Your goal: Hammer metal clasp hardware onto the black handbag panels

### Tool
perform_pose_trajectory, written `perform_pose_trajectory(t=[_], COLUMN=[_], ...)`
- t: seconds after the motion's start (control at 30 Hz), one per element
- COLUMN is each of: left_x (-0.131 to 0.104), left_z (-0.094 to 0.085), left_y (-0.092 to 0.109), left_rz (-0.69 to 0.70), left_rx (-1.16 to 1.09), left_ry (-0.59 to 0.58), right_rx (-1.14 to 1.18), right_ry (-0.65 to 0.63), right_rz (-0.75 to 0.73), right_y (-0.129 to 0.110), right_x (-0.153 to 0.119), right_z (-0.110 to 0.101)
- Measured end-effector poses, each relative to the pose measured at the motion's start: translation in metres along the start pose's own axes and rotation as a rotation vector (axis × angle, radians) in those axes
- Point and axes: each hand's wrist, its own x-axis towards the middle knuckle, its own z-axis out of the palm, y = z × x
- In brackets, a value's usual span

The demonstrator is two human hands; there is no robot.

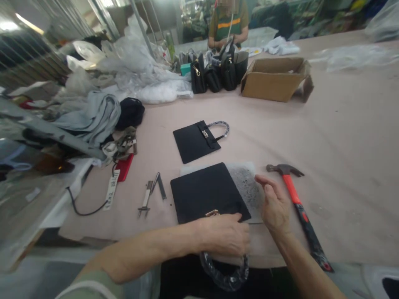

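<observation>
A black bag panel (202, 191) with a gold clasp lies on a pale speckled slab (246, 182) near the table's front edge. My left hand (226, 234) rests on the panel's lower right part beside the clasp, fingers bent, their tips mostly hidden. Below it a plastic-wrapped round handle (222, 276) hangs over the edge. Right of the slab is my right hand (274, 205), raised with its fingers partly curled and apart, nothing seen in it. Farther back lies a second black panel (195, 143) with a wrapped handle and a metal clasp.
A claw hammer (293, 189) with a red and black handle lies at the right. Dividers (146, 199) and a red tag (125, 167) are at the left. Behind stand black bags (229, 72), an open cardboard box (268, 85) and a person (230, 27). Plastic and cloth crowd the left.
</observation>
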Motion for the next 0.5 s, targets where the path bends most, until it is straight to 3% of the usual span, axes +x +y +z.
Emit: perform_pose_trajectory(t=[0.07,0.13,0.23,0.37,0.43,0.5], left_x=[0.003,0.008,0.016,0.008,-0.008,-0.030], left_z=[0.012,0.015,0.008,-0.008,-0.010,-0.004], left_y=[0.011,0.009,-0.006,-0.012,0.000,0.018], left_rz=[0.014,0.025,0.029,0.011,-0.110,-0.405], left_rx=[-0.002,0.010,0.057,0.099,0.047,-0.048], left_ry=[-0.034,-0.069,-0.073,0.055,0.165,0.363], right_rx=[0.023,0.005,-0.029,-0.125,-0.151,-0.164], right_ry=[-0.031,-0.098,-0.165,-0.216,-0.233,-0.248], right_rz=[0.014,-0.005,-0.056,-0.160,-0.190,-0.203], right_y=[-0.005,-0.009,-0.010,-0.006,-0.004,-0.004], right_x=[0.002,0.003,0.005,0.006,0.006,0.007], right_z=[0.000,0.000,0.001,0.003,0.004,0.006])
